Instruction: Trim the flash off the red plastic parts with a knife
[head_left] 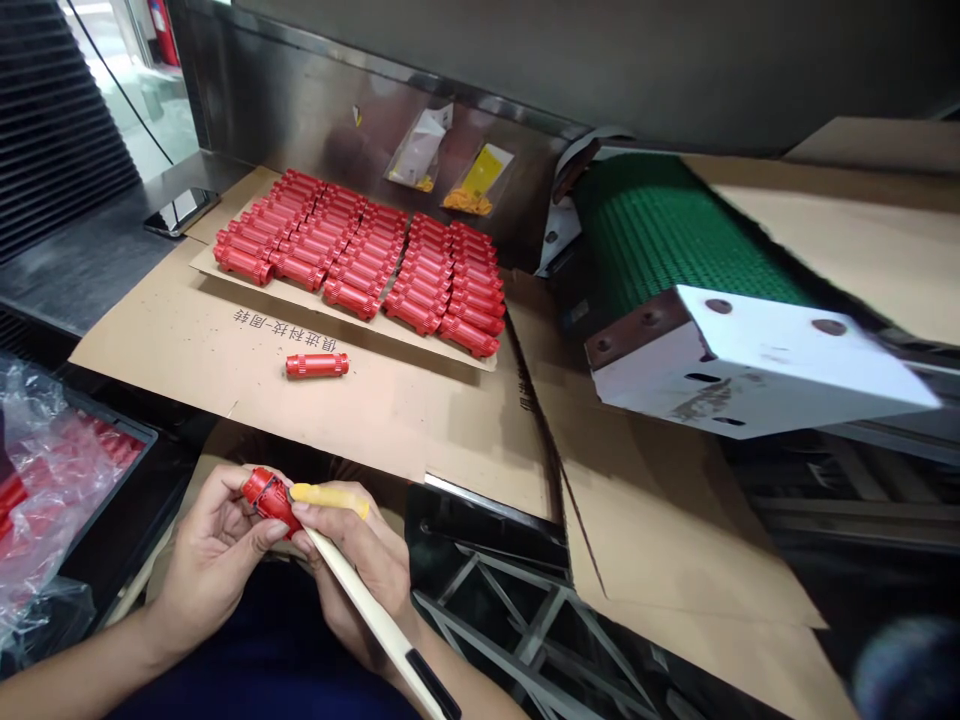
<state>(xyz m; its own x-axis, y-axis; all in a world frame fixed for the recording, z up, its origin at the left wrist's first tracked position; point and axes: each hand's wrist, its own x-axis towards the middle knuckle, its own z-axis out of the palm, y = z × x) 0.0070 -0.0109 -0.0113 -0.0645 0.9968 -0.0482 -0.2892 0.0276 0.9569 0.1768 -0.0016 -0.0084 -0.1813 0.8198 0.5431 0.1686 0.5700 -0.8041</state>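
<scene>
Close to my lap, my left hand (214, 555) grips a red ribbed cylinder (264, 492) between thumb and fingers. A dark ring shows around its upper part. My right hand (356, 560) is closed on a long pale stick-like tool (360, 595) with a black end; its tip at the cylinder is hidden by my fingers. Over my right index finger sits a yellow finger cot (330, 497), touching or very near the cylinder. On the cardboard ahead lies a single red cylinder (317, 366). Beyond it, many similar red cylinders (367, 262) stand in rows on a cardboard sheet (480, 362).
A conveyor with a green belt (667, 230) and white end bracket (750, 370) juts in at right. A plastic-lined bin (146, 440) of red parts is at left. Two small bags, one with a yellow label (484, 170), and a phone (181, 210) are farther back.
</scene>
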